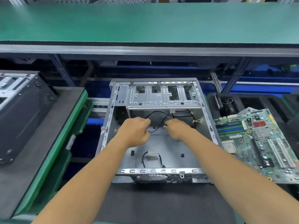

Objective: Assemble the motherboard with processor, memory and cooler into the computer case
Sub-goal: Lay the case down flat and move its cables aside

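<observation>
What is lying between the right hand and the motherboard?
In the head view, only the right side wall of the open computer case separates the right hand from the motherboard.

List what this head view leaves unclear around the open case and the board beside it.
- Fingertips of left hand and right hand: curled away, grip on black cable unclear.
- Case floor: partly behind both forearms.
- Motherboard: right corner cut by frame edge; markings too small.
</observation>
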`<control>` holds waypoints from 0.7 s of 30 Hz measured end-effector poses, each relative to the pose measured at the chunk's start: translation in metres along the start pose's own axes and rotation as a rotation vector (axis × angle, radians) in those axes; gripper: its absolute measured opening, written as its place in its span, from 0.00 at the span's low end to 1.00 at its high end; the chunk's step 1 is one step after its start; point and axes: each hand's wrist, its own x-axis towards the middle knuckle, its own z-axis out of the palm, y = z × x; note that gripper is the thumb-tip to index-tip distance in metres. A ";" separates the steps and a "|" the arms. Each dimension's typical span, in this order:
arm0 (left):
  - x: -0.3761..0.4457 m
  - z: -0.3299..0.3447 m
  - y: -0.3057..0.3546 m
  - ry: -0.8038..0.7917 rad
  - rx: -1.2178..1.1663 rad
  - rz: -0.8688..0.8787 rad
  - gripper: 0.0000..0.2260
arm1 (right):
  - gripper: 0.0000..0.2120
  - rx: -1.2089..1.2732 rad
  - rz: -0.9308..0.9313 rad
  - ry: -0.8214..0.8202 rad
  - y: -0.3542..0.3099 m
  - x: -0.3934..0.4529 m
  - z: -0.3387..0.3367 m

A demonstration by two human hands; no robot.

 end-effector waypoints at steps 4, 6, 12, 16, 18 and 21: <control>0.000 -0.004 0.009 0.088 -0.028 0.085 0.06 | 0.14 -0.159 0.005 -0.004 0.003 0.002 0.002; 0.002 -0.006 0.012 0.119 -0.037 0.145 0.07 | 0.20 -0.190 0.042 -0.003 0.004 0.003 0.001; 0.039 0.012 0.030 -0.106 -0.061 0.119 0.23 | 0.26 -0.179 0.270 -0.116 0.007 0.003 -0.003; 0.064 0.031 0.043 -0.286 -0.227 -0.137 0.22 | 0.23 -0.069 0.210 -0.079 0.004 0.003 -0.002; 0.069 0.036 0.044 -0.309 -0.292 -0.200 0.26 | 0.20 0.113 0.094 0.017 0.002 0.000 -0.003; 0.072 0.043 0.041 -0.306 -0.314 -0.264 0.21 | 0.21 0.274 -0.023 0.012 -0.001 -0.006 -0.005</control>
